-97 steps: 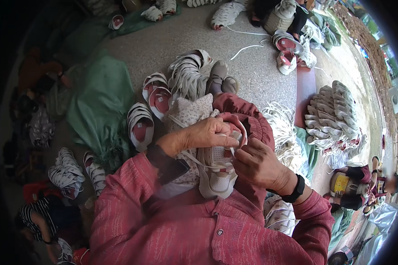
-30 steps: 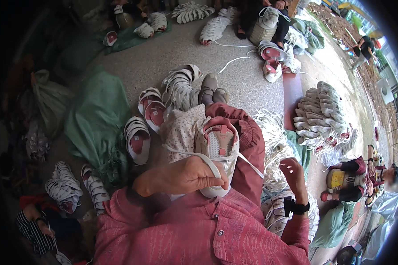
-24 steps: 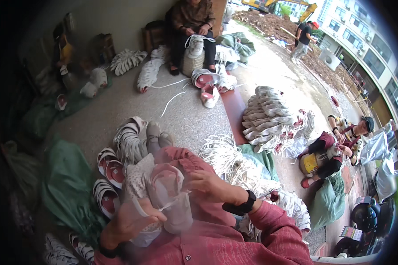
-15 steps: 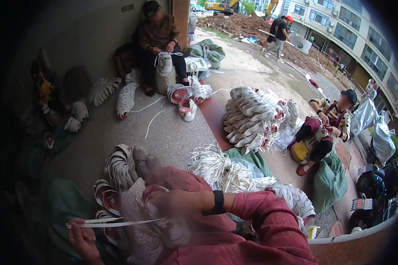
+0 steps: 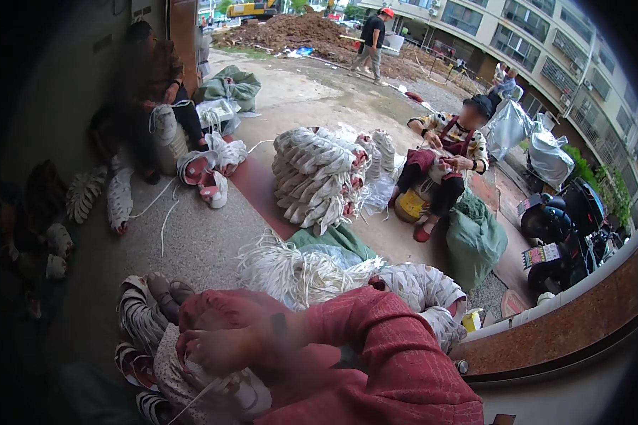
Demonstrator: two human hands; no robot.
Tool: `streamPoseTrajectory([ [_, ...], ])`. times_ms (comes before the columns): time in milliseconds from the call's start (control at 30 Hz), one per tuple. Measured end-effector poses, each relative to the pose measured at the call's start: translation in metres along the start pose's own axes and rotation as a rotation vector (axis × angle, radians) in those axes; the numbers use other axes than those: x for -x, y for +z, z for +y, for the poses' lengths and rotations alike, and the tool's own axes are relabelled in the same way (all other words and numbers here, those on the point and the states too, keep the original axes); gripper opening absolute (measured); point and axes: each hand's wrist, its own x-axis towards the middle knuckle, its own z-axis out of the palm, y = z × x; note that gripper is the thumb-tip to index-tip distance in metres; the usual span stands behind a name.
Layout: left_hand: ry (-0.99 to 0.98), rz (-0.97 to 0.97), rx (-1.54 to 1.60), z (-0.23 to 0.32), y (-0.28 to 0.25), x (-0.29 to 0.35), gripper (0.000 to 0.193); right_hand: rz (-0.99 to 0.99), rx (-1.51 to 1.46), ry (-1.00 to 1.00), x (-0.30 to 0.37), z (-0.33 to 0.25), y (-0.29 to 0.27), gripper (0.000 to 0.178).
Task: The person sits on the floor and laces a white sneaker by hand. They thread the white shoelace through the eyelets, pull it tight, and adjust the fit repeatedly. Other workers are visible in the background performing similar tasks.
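Observation:
A white shoe (image 5: 252, 393) lies on my lap, on a spotted light cloth (image 5: 169, 354). My right hand (image 5: 223, 352), with a dark band at its wrist, is over the shoe's upper part. Motion smears its fingers, so their grip is unclear. From the shoe a thin white shoelace (image 5: 193, 402) runs down to the lower edge of the head view. My left hand is out of sight.
White shoes (image 5: 140, 312) stand in a row by my left leg. Ahead lie a heap of white laces (image 5: 298, 273) and a big shoe pile (image 5: 317, 173). One person (image 5: 450, 152) sits at right, another (image 5: 159, 92) at far left. Scooters (image 5: 560, 234) stand at right.
The view has swung to the right. The lace was stretched between both hands; now my left hand has left the view and the lace slants down from the shoe.

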Motion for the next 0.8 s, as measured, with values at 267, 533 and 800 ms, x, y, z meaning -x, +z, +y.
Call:
streamPoseTrajectory([
  [267,-0.035,-0.156,0.009,-0.012,0.026,0.011,0.024,0.113,-0.205,0.169,0.012,-0.006,0.043,0.02],
  [533,-0.147,-0.164,0.069,-0.061,-0.001,0.04,0.027,-0.022,-0.389,0.121,-0.009,0.011,-0.063,0.046],
  [800,-0.25,-0.184,0.048,0.021,-0.042,0.0,0.025,-0.027,-1.661,0.535,-0.002,0.039,-0.042,0.027],
])
